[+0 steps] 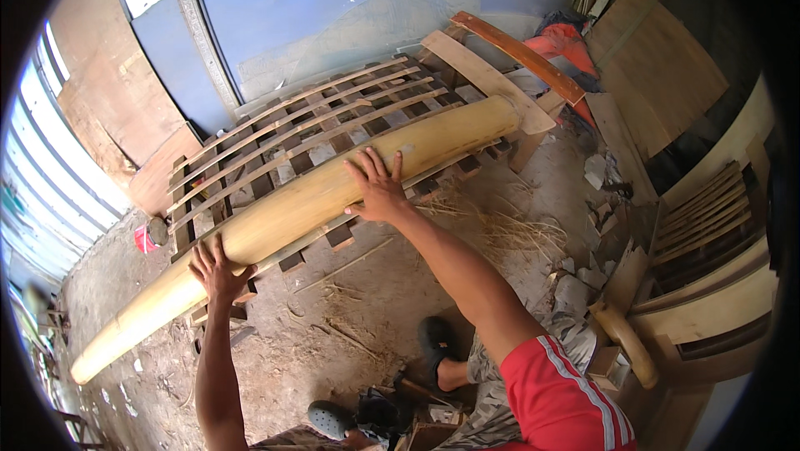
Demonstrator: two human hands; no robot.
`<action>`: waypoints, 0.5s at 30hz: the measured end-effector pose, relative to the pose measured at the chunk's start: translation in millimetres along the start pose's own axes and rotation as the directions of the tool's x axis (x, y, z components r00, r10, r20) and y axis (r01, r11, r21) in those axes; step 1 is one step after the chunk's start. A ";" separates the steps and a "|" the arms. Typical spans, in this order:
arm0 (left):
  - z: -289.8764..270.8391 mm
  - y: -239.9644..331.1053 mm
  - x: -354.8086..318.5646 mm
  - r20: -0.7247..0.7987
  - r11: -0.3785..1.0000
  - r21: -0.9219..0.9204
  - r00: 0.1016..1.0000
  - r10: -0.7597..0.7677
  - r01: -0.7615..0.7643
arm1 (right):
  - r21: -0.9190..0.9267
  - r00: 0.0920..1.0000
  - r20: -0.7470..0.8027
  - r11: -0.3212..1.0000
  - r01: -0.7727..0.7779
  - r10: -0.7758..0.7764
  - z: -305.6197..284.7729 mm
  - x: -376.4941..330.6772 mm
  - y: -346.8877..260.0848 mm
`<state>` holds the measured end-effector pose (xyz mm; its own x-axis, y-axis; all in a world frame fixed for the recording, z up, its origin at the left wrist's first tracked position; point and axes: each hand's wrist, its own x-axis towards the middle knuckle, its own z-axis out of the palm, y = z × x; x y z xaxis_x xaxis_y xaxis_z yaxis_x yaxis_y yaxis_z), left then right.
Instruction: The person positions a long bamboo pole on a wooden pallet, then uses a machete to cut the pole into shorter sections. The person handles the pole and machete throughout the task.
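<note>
Across the middle of the frame, from lower left to upper right, a long pale pole (333, 192) lies on a wooden slat frame (308, 130). Left hand (217, 270) and right hand (379, 188) both rest flat on the pole, fingers spread apart, gripping nothing. Straw (500, 230) litters the dirt floor (367, 301) to the right.

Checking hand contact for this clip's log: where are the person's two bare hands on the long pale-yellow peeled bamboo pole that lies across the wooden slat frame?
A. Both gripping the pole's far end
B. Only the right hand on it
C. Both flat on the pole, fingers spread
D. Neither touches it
C: the left hand and the right hand both lie palm-down, fingers spread, on the long pale-yellow peeled bamboo pole, along its middle stretch.
</note>
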<state>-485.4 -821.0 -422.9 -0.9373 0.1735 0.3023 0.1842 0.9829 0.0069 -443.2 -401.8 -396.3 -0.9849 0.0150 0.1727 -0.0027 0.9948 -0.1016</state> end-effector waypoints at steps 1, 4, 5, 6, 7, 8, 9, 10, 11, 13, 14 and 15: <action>0.8 -0.9 0.6 0.005 1.000 0.008 1.000 -0.001 0.001 | -0.012 0.999 0.050 1.000 -0.010 0.011 -5.6 -0.1 -1.5; -3.8 -3.4 1.4 0.048 1.000 -0.007 0.999 -0.019 0.020 | 0.002 0.994 0.101 1.000 -0.030 0.029 -13.5 2.2 -10.0; -8.0 -0.2 1.4 0.082 0.999 -0.017 0.996 -0.041 0.043 | -0.003 0.992 0.116 0.999 -0.044 0.044 -14.7 -0.1 -11.4; -9.8 3.0 -0.2 0.116 0.997 -0.026 0.991 -0.063 0.066 | -0.009 0.990 0.131 0.998 -0.059 0.060 -15.6 -2.9 -13.0; -11.1 3.9 -1.5 0.147 0.995 -0.031 0.985 -0.090 0.096 | -0.011 0.987 0.141 0.997 -0.072 0.073 -16.8 -4.1 -14.9; -10.9 3.7 -1.3 0.159 0.995 -0.033 0.983 -0.090 0.097 | -0.007 0.987 0.148 0.998 -0.069 0.069 -18.9 -5.0 -14.5; -10.5 3.2 0.4 0.171 0.994 -0.035 0.981 -0.091 0.099 | -0.004 0.986 0.154 0.998 -0.065 0.064 -21.5 -5.0 -13.0; -15.2 2.4 1.0 0.184 0.994 -0.033 0.978 -0.097 0.104 | 0.003 0.985 0.161 0.998 -0.056 0.055 -21.8 -3.8 -12.6; -18.5 3.3 1.9 0.220 0.992 -0.036 0.969 -0.108 0.119 | 0.009 0.983 0.175 0.999 -0.050 0.047 -22.4 -2.4 -10.2; -20.7 10.3 3.4 0.277 0.988 -0.059 0.953 -0.122 0.144 | 0.017 0.978 0.205 0.999 -0.032 0.028 -24.6 -0.1 0.4; -24.0 10.6 3.1 0.291 0.987 -0.061 0.948 -0.127 0.150 | 0.025 0.978 0.206 0.999 -0.034 0.028 -25.4 2.0 -0.3; -24.9 10.5 3.5 0.301 0.984 -0.084 0.946 -0.124 0.155 | 0.033 0.978 0.208 0.999 -0.034 0.026 -26.1 3.3 0.0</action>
<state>-479.4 -811.6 -398.0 -0.9981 0.0612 -0.0020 0.0604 0.9892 0.1336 -441.9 -399.1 -370.1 -0.9991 0.0200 -0.0379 0.0251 0.9899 -0.1395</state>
